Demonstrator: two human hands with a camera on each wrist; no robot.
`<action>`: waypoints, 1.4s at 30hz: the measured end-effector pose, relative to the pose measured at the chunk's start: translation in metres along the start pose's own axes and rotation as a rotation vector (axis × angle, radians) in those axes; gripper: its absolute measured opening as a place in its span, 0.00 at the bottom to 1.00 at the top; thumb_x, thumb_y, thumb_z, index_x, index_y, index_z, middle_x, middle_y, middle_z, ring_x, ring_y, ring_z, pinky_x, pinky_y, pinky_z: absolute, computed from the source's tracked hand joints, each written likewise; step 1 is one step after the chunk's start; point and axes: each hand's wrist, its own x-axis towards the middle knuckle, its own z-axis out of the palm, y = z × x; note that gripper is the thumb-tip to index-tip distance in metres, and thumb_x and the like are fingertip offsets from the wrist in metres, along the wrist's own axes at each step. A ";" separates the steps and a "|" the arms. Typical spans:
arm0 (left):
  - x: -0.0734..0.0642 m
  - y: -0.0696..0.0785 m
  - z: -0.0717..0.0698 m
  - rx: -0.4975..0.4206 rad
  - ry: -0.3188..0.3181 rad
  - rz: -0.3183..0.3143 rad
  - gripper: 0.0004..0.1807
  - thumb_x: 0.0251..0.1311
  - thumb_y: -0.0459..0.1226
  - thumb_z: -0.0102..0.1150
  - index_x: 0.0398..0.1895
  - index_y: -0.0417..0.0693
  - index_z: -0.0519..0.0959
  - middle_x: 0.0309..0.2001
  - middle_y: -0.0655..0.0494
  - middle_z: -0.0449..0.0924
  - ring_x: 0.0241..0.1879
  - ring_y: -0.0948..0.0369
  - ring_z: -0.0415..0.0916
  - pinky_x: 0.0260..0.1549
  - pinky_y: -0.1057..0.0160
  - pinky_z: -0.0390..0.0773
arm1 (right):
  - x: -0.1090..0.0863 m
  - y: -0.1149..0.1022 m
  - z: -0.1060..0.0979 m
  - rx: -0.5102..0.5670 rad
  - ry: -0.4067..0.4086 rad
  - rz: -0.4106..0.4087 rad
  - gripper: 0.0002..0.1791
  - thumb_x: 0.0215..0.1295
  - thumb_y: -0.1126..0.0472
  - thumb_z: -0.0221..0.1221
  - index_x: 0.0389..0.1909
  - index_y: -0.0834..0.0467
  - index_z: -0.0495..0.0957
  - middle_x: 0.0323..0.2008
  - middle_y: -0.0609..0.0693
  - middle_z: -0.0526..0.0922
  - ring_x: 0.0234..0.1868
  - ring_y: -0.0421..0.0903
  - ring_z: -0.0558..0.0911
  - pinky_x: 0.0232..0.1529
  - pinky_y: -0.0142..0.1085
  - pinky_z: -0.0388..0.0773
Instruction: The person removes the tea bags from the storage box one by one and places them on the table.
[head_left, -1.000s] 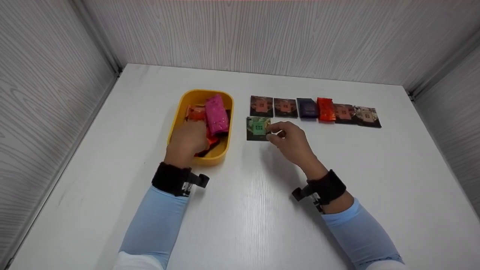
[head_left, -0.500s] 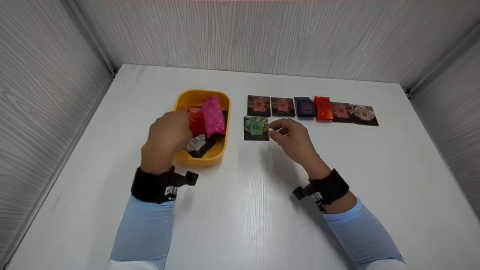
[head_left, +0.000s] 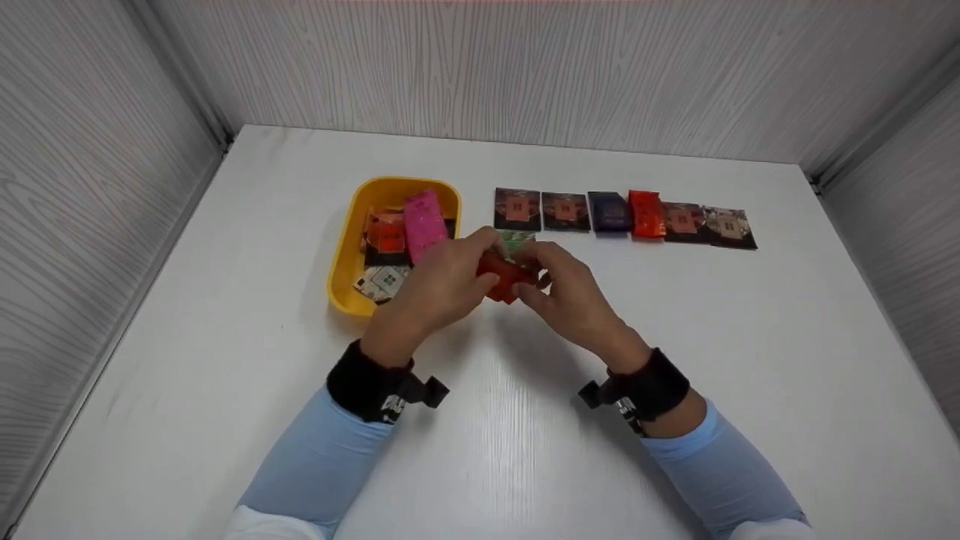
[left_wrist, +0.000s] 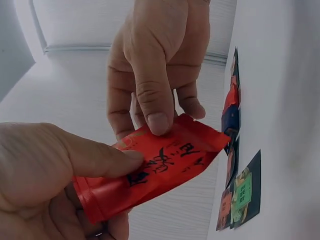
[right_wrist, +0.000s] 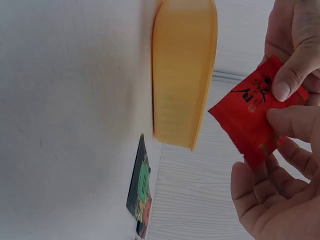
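Red packet [left_wrist: 170, 167] between both hands [head_left: 442, 285] [head_left: 574, 296]

The small red packet [left_wrist: 185, 155] is a flat, glossy pouch with black lettering and a touch of gold on its face, its end seam straight and crimped. It hangs tilted in the air near the middle of the scene, its left part pinched by the left hand [head_left: 442, 285], its right part by the right hand [head_left: 576, 300]
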 end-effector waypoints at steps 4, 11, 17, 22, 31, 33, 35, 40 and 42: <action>0.005 -0.004 0.006 -0.192 0.081 -0.045 0.22 0.72 0.38 0.65 0.64 0.53 0.70 0.59 0.50 0.82 0.55 0.53 0.79 0.55 0.55 0.84 | 0.000 0.000 0.001 0.039 0.002 0.045 0.21 0.71 0.67 0.67 0.61 0.58 0.72 0.49 0.53 0.85 0.47 0.46 0.84 0.46 0.39 0.83; 0.012 -0.007 0.016 -0.442 0.124 -0.159 0.30 0.70 0.37 0.67 0.65 0.52 0.60 0.61 0.48 0.77 0.54 0.53 0.83 0.53 0.55 0.85 | 0.001 0.004 0.000 0.209 0.156 0.117 0.21 0.71 0.67 0.66 0.59 0.59 0.68 0.45 0.57 0.87 0.35 0.50 0.86 0.39 0.39 0.87; 0.011 -0.005 0.025 -0.423 0.122 -0.118 0.18 0.71 0.36 0.67 0.55 0.51 0.69 0.56 0.51 0.81 0.50 0.55 0.85 0.50 0.59 0.87 | 0.002 0.006 -0.003 0.212 0.175 0.192 0.12 0.69 0.67 0.68 0.48 0.62 0.77 0.43 0.55 0.86 0.33 0.47 0.85 0.38 0.31 0.84; 0.011 -0.004 0.027 -0.361 0.117 -0.112 0.15 0.74 0.36 0.63 0.59 0.51 0.76 0.59 0.54 0.83 0.56 0.57 0.83 0.55 0.59 0.85 | 0.004 0.015 -0.013 0.188 0.209 0.261 0.08 0.70 0.66 0.68 0.45 0.61 0.81 0.40 0.54 0.85 0.34 0.47 0.84 0.37 0.31 0.84; 0.012 -0.009 0.026 -0.234 0.144 -0.085 0.10 0.77 0.34 0.57 0.56 0.47 0.82 0.55 0.52 0.85 0.56 0.56 0.79 0.59 0.58 0.81 | 0.012 0.054 -0.043 0.104 0.268 0.476 0.12 0.73 0.65 0.63 0.54 0.61 0.79 0.48 0.57 0.85 0.44 0.48 0.85 0.44 0.35 0.87; 0.012 -0.010 0.026 -0.218 0.142 -0.084 0.11 0.77 0.35 0.57 0.56 0.47 0.82 0.55 0.53 0.85 0.57 0.56 0.79 0.59 0.58 0.81 | 0.013 0.063 -0.046 0.080 0.196 0.522 0.15 0.74 0.66 0.61 0.59 0.62 0.79 0.52 0.58 0.84 0.47 0.49 0.85 0.45 0.33 0.86; 0.012 -0.010 0.026 -0.203 0.139 -0.086 0.10 0.77 0.35 0.57 0.56 0.48 0.82 0.55 0.53 0.85 0.56 0.56 0.80 0.59 0.58 0.81 | 0.013 0.069 -0.046 0.058 0.109 0.556 0.18 0.74 0.66 0.60 0.63 0.62 0.78 0.56 0.60 0.83 0.49 0.50 0.85 0.47 0.34 0.86; 0.011 -0.008 0.025 -0.181 0.126 -0.093 0.10 0.77 0.35 0.58 0.56 0.49 0.82 0.55 0.52 0.85 0.55 0.56 0.80 0.59 0.58 0.82 | 0.014 0.077 -0.043 0.028 -0.059 0.601 0.22 0.74 0.68 0.58 0.67 0.63 0.76 0.64 0.61 0.80 0.52 0.52 0.83 0.48 0.40 0.83; 0.011 -0.008 0.025 -0.179 0.120 -0.095 0.10 0.76 0.35 0.58 0.56 0.49 0.82 0.55 0.52 0.85 0.55 0.56 0.80 0.59 0.58 0.82 | 0.014 0.079 -0.041 0.012 -0.096 0.615 0.23 0.73 0.68 0.58 0.67 0.63 0.75 0.65 0.62 0.79 0.51 0.52 0.83 0.48 0.40 0.83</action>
